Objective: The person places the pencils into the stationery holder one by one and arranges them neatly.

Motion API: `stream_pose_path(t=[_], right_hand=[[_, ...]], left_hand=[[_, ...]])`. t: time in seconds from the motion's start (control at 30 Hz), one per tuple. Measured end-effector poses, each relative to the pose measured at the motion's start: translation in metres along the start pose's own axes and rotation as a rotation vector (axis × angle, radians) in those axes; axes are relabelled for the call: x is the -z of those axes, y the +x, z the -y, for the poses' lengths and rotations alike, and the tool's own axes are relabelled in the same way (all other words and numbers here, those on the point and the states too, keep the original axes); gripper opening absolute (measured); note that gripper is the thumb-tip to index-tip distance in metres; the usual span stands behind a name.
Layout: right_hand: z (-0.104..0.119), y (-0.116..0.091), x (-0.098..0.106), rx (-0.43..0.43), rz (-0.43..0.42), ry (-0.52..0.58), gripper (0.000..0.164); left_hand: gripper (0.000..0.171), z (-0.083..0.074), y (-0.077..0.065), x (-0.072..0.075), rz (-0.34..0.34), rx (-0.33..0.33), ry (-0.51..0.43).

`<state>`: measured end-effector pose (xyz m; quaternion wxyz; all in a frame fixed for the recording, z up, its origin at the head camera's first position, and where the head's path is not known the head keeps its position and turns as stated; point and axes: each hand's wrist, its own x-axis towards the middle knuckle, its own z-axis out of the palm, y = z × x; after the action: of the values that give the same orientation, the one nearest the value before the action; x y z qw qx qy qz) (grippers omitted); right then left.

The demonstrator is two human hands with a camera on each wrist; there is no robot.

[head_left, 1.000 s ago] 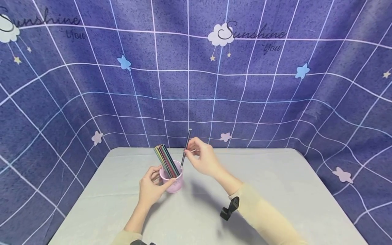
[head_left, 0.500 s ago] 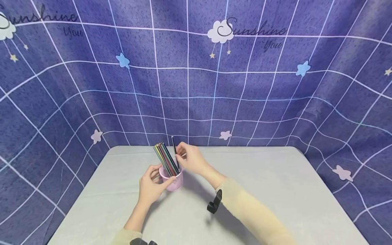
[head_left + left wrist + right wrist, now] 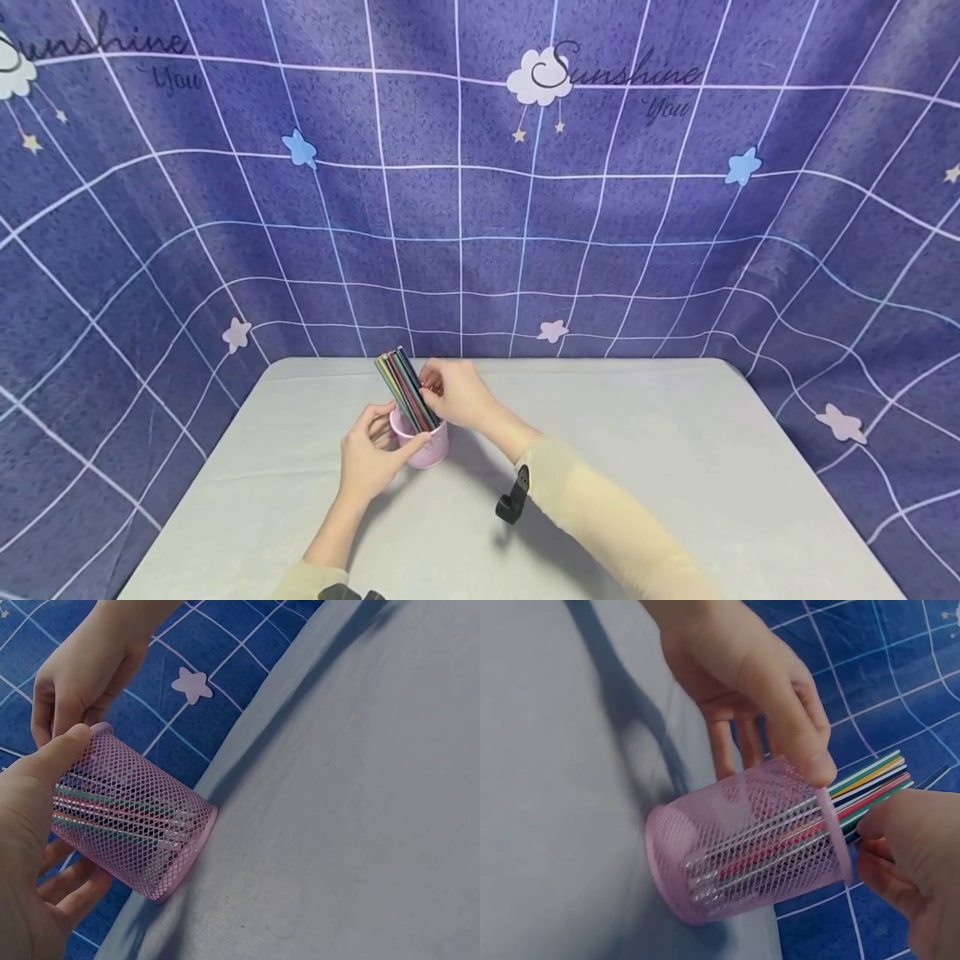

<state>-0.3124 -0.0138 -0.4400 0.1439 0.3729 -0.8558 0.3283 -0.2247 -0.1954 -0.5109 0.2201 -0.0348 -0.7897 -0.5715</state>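
A pink mesh pencil cup (image 3: 427,450) stands on the table, with several slim coloured pencils (image 3: 405,387) leaning to the left in it. My left hand (image 3: 367,458) grips the cup from the left, its thumb near the rim and its fingers round the far side. At the cup's right rim, my right hand (image 3: 459,392) pinches a dark pencil (image 3: 936,777) beside the bundle. Most of that pencil is hidden behind my fingers in the right wrist view. Through the mesh (image 3: 135,817), the lower ends of the pencils show in the left wrist view.
A pale cloth covers the table (image 3: 637,467). Behind and at both sides hangs a blue-purple curtain (image 3: 495,208) with a grid, stars and clouds. A black wrist camera (image 3: 513,498) sits on my right sleeve.
My right hand has moved left and slightly down, bringing the dark pencil from the cup's right edge into the cup against the bundle. My left hand has stayed on the cup.
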Motion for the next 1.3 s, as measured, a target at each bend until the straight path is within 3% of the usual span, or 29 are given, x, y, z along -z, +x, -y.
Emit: stream_pose_path(t=[0.17, 0.47, 0.87, 1.03, 1.17, 1.3], right_hand=[[0.001, 0.000, 0.000, -0.028, -0.019, 0.014, 0.007], [0.003, -0.001, -0.004, -0.071, 0.037, -0.039, 0.010], [0.003, -0.009, -0.004, -0.113, -0.003, -0.039, 0.012], [-0.003, -0.026, 0.020, -0.106, 0.012, -0.027, 0.016], [-0.015, -0.047, 0.057, -0.085, -0.010, -0.034, 0.017], [-0.035, -0.072, 0.094, -0.088, -0.084, -0.072, 0.016]], left_hand=[[0.066, 0.000, -0.002, 0.000, 0.005, 0.006, -0.003], [0.066, 0.001, 0.000, 0.001, -0.003, -0.017, 0.003], [0.067, 0.000, 0.001, 0.000, 0.007, -0.015, 0.001], [0.074, -0.002, 0.001, -0.002, 0.036, 0.002, 0.031], [0.077, -0.002, 0.000, 0.001, 0.066, 0.022, 0.073], [0.075, 0.002, 0.001, 0.010, 0.094, 0.050, 0.113]])
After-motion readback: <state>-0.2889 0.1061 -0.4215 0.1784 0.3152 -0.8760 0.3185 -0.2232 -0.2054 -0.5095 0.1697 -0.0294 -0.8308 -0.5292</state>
